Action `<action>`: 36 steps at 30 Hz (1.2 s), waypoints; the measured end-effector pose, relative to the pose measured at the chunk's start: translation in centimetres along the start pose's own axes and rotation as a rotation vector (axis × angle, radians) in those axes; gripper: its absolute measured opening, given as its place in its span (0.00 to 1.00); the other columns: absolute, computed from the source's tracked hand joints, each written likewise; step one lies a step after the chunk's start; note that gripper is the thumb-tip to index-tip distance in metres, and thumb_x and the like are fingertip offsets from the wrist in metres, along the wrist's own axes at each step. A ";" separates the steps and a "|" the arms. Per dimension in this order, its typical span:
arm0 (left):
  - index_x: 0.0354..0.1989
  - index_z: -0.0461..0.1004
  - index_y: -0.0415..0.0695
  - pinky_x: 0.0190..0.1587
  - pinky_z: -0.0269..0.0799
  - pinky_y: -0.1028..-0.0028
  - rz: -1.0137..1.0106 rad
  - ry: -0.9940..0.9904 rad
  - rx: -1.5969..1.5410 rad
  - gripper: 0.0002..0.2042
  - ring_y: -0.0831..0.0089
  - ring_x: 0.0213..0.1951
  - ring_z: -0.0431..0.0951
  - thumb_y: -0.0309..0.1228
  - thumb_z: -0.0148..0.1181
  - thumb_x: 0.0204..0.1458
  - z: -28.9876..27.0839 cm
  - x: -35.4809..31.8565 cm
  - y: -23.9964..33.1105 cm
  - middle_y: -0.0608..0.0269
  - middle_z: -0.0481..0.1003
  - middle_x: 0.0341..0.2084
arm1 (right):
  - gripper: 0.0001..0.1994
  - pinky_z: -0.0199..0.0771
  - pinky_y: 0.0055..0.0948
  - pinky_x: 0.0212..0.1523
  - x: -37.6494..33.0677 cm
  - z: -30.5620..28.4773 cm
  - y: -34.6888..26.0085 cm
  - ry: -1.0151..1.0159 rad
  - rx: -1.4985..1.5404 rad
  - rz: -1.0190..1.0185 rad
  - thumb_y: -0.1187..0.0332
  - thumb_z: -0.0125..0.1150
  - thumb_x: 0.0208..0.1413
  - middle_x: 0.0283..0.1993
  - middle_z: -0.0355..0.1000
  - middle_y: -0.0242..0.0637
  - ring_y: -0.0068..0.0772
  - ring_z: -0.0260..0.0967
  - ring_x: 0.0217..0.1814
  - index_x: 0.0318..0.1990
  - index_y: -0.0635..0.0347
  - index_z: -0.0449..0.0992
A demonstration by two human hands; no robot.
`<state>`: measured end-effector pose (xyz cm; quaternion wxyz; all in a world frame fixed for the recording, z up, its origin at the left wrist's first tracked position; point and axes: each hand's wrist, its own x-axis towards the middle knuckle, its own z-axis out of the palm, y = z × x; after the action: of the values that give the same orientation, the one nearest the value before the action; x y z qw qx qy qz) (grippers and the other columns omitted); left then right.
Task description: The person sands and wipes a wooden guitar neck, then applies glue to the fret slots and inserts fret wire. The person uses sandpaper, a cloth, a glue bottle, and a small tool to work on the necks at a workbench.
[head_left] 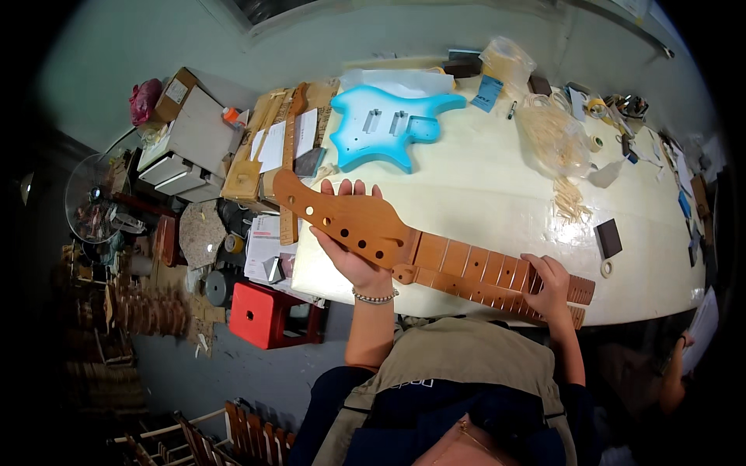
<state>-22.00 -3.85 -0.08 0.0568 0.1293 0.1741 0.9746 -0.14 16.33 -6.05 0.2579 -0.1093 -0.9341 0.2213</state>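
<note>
A brown wooden guitar neck [458, 260] slants across the front of the table, its headstock up to the left. My left hand [353, 266] supports the headstock from beneath, thumb near the peg holes and fingertips showing past the far edge. Toward the other end, my right hand [549, 287] grips the fretted part, its fingers bent over the fretboard. A second fretted neck [451, 284] lies just below the first, on my side, and partly hidden by it; my right hand also covers a bit of it. Farther back lies a blue-and-white guitar body [381, 120].
The pale table [482, 198] carries bagged wooden strips [552, 140], a dark block [608, 238] and a tape roll [606, 269]. Another neck [291, 140] lies at left. A red stool [260, 314] stands below. At far right, another person's hand [687, 339] is near white paper.
</note>
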 end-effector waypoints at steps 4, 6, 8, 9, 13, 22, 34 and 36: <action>0.58 0.55 0.45 0.61 0.56 0.60 0.040 -0.070 0.021 0.23 0.68 0.53 0.66 0.46 0.38 0.60 -0.2 0.3 1.2 0.62 0.66 0.48 | 0.28 0.63 0.32 0.28 -0.9 -0.1 0.5 0.152 -0.125 -0.089 0.79 0.58 0.19 0.25 0.64 0.36 0.40 0.63 0.27 0.41 0.57 0.74; 0.57 0.56 0.44 0.60 0.58 0.63 0.041 -0.154 -0.047 0.21 0.69 0.52 0.66 0.42 0.40 0.60 -0.3 0.7 2.2 0.62 0.65 0.47 | 0.29 0.63 0.33 0.28 -1.4 0.2 1.3 0.218 -0.170 -0.140 0.80 0.55 0.19 0.26 0.64 0.37 0.40 0.63 0.27 0.42 0.60 0.73; 0.57 0.56 0.43 0.60 0.61 0.65 0.059 -0.163 -0.053 0.21 0.70 0.52 0.66 0.40 0.45 0.59 -0.2 0.8 3.0 0.62 0.65 0.48 | 0.29 0.63 0.33 0.28 -1.9 0.3 1.6 0.265 -0.220 -0.165 0.80 0.54 0.20 0.26 0.65 0.38 0.40 0.63 0.26 0.42 0.60 0.73; 0.57 0.56 0.43 0.59 0.61 0.65 0.064 -0.152 -0.052 0.21 0.70 0.52 0.66 0.39 0.45 0.58 -0.1 0.8 3.3 0.62 0.65 0.48 | 0.27 0.63 0.34 0.29 -2.2 0.3 1.6 0.268 -0.232 -0.167 0.80 0.55 0.23 0.27 0.66 0.37 0.40 0.63 0.27 0.42 0.59 0.73; 0.57 0.57 0.43 0.60 0.59 0.66 0.043 -0.176 -0.079 0.21 0.70 0.51 0.66 0.38 0.47 0.58 -0.4 0.4 3.8 0.62 0.65 0.49 | 0.21 0.64 0.35 0.31 -3.3 1.4 2.8 0.397 -0.371 -0.219 0.77 0.64 0.35 0.29 0.66 0.35 0.39 0.64 0.29 0.42 0.57 0.71; 0.57 0.57 0.42 0.63 0.53 0.67 0.012 -0.247 0.073 0.21 0.73 0.49 0.66 0.36 0.48 0.57 -0.9 0.2 2.0 0.65 0.65 0.50 | 0.27 0.61 0.34 0.32 -1.3 3.5 5.6 0.371 -0.355 -0.184 0.77 0.62 0.32 0.31 0.66 0.31 0.35 0.63 0.30 0.47 0.50 0.70; 0.45 0.63 0.53 0.36 0.66 0.77 0.093 -0.005 0.273 0.15 0.80 0.31 0.63 0.44 0.54 0.52 -3.9 2.1 0.3 0.72 0.62 0.29 | 0.16 0.64 0.32 0.47 6.4 2.3 9.1 -0.265 0.499 0.154 0.58 0.50 0.54 0.38 0.69 0.38 0.36 0.64 0.42 0.43 0.59 0.74; 0.46 0.61 0.54 0.34 0.66 0.77 0.116 0.002 0.337 0.15 0.80 0.29 0.62 0.45 0.51 0.55 -4.8 2.5 0.0 0.71 0.61 0.27 | 0.18 0.67 0.27 0.43 11.4 4.4 11.5 -0.341 0.710 0.531 0.57 0.41 0.61 0.40 0.70 0.35 0.29 0.64 0.42 0.44 0.60 0.73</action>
<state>-25.67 -5.00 -3.81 -0.0222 0.1459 0.3274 0.9333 -11.11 28.49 -9.90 0.0570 -0.2115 -0.7695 0.5999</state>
